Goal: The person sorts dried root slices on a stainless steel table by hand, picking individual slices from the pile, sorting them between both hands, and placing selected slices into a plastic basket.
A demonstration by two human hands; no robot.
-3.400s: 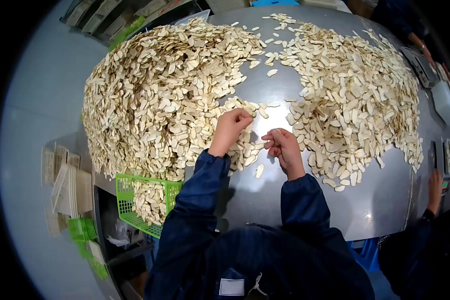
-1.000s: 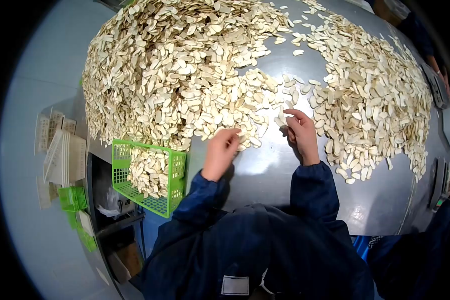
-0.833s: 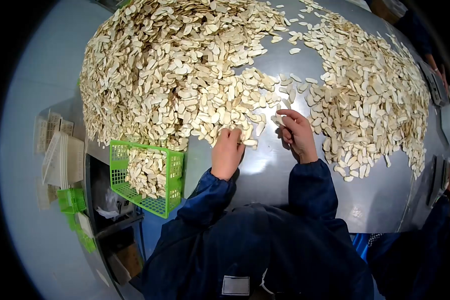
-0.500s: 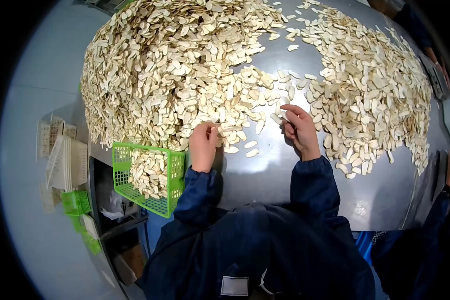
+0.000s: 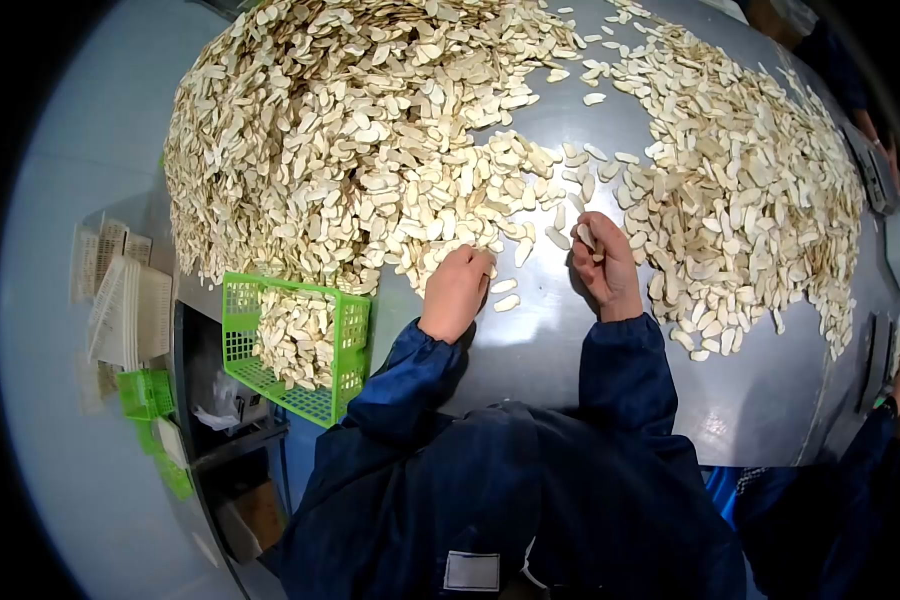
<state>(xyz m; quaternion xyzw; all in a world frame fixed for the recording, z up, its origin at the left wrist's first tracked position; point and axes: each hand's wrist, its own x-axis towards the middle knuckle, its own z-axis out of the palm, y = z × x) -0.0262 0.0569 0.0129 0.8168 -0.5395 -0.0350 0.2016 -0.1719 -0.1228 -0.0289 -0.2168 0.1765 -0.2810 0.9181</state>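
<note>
Cream-white flat oblong slices point(image 5: 410, 190) heaped on grey metal counter point(image 5: 530, 370). My left hand point(image 5: 456, 294) has shifted rightward to heap's edge, slices within reach; can't tell its grip. Right hand point(image 5: 610, 268) pinches single slice point(image 5: 585, 237).

Your sleeves point(image 5: 625, 380) are navy blue. Before you, cream-to-tan slices point(image 5: 390, 150) cover the upper frame on a silver-grey bench point(image 5: 530, 365); your lower-left basket point(image 5: 351, 345) is bright green, grid-patterned.

Head-worn view, forward-down over the table point(image 5: 530, 365)
</note>
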